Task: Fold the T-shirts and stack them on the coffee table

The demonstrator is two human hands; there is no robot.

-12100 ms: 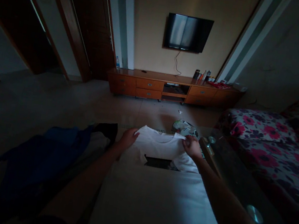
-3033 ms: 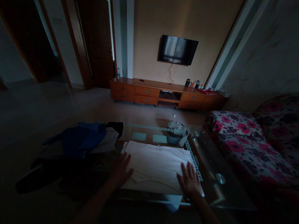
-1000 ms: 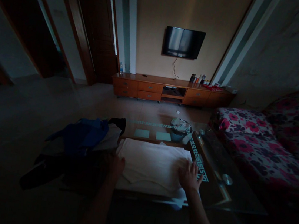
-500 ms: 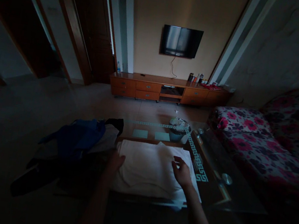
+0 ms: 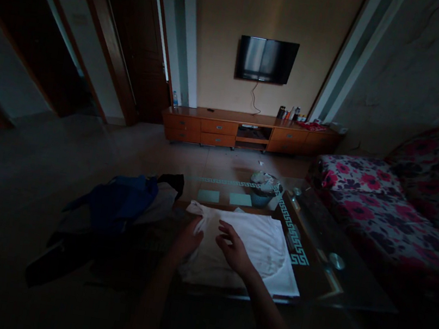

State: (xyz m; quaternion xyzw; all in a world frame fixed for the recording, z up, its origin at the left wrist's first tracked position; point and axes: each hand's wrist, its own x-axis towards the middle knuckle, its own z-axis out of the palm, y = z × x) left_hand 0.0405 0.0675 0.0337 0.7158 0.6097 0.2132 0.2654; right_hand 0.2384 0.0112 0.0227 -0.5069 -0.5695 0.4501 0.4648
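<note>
A white garment (image 5: 253, 241), folded to a rough rectangle, lies on the glass coffee table (image 5: 365, 296) in front of me. At its left edge my left hand (image 5: 188, 241) is closed on the fabric, which bunches up and lifts around the fingers. My right hand (image 5: 233, 248) is over the middle of the garment, fingers apart and slightly bent, holding nothing. Whether its fingertips touch the cloth I cannot tell. A curved fold shows on the garment's right part. To the left, a heap of clothes with a blue garment (image 5: 121, 199) on top lies on the table.
Beyond the table stands a waste basket (image 5: 261, 199) with a bag in it. A floral sofa (image 5: 369, 181) is along the right. Against the far wall are a long wooden TV cabinet (image 5: 219, 127) and a wall-mounted television (image 5: 266, 60). The room is dim.
My left hand has moved right, drawing the garment's left edge inward and bunching it. My right hand has shifted left from the garment's right side to its middle.
</note>
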